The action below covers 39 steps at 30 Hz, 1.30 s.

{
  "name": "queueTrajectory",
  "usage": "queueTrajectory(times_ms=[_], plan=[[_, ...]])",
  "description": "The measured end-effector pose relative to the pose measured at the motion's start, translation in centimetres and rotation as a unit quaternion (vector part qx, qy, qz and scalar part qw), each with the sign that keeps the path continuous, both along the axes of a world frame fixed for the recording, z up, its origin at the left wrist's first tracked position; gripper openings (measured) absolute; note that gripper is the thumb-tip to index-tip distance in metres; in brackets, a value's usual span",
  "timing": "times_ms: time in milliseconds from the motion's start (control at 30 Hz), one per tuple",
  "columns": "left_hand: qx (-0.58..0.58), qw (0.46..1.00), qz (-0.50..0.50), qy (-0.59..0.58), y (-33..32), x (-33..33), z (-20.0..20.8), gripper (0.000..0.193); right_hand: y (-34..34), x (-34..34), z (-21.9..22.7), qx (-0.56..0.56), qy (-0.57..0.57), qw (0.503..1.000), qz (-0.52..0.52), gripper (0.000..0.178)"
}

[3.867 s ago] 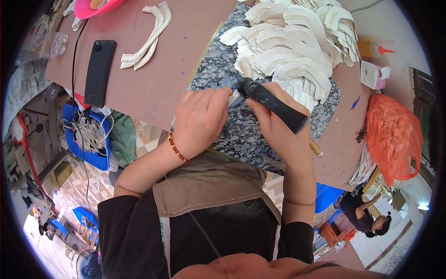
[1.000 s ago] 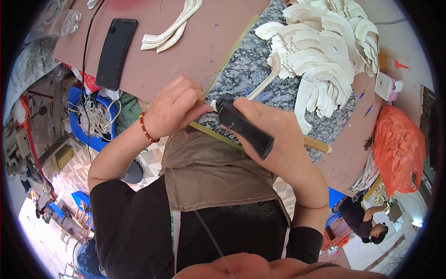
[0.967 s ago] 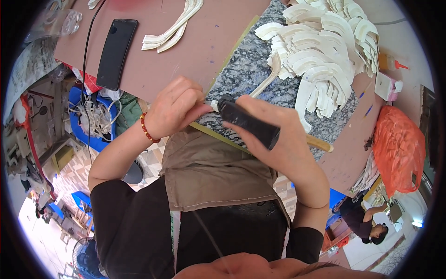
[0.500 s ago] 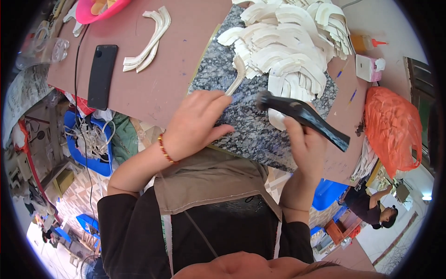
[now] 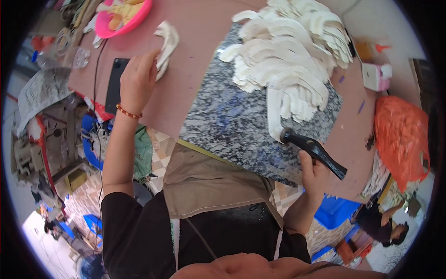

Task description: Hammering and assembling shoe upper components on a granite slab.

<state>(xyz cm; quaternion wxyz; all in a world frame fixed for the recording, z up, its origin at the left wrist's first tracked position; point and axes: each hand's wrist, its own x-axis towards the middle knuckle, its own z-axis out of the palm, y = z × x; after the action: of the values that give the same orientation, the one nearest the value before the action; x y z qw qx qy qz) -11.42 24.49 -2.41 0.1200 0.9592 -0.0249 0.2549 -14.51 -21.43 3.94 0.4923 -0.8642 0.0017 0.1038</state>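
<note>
My left hand (image 5: 139, 76) is over the left part of the table, its fingers closed at the near end of some curved white strips (image 5: 168, 44). The fingertips are partly hidden behind the hand, but they seem to pinch a strip there. At the right, my right hand (image 5: 316, 174) is closed around a black hammer (image 5: 320, 153). Its head rests by the lower end of a white strip (image 5: 274, 111) on the grey speckled stone slab (image 5: 218, 125). A large overlapping heap of curved white strips (image 5: 283, 56) covers the slab's far part.
Left of my left hand lies a black phone (image 5: 114, 86); a pink bowl (image 5: 125, 29) of pale pieces stands behind it. Along the right are an orange plastic bag (image 5: 402, 139), a tissue box (image 5: 375, 76) and a yellow bottle (image 5: 366, 49). Another person (image 5: 378, 223) sits farther right.
My left hand has moved from the slab leftward to the strips beside the phone; the narrow strip at its fingertips has left the slab. The hammer has come lower and nearer me.
</note>
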Motion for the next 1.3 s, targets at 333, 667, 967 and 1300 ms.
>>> queueTrajectory(times_ms=[333, 667, 967, 1300], plan=[[-0.133, 0.945, -0.299, -0.015, -18.6, 6.2, 1.9, 0.028, 0.8, 0.3, -0.4, -0.008, -0.046, 0.999, 0.019, 0.017], [-0.042, 0.971, -0.18, 0.149, -21.8, 7.8, 4.3, 0.04, -0.3, -0.8, -1.0, -0.032, -0.041, 0.999, 0.004, 0.019], [-0.142, 0.971, -0.188, 0.045, -19.9, 7.4, 0.1, 0.037, 0.7, 0.4, -1.0, 0.026, -0.05, 0.998, 0.025, 0.019], [-0.245, 0.936, -0.254, 0.004, -18.9, 7.6, -1.1, 0.018, 0.9, -0.2, -0.7, 0.013, -0.053, 0.999, 0.001, 0.017]])
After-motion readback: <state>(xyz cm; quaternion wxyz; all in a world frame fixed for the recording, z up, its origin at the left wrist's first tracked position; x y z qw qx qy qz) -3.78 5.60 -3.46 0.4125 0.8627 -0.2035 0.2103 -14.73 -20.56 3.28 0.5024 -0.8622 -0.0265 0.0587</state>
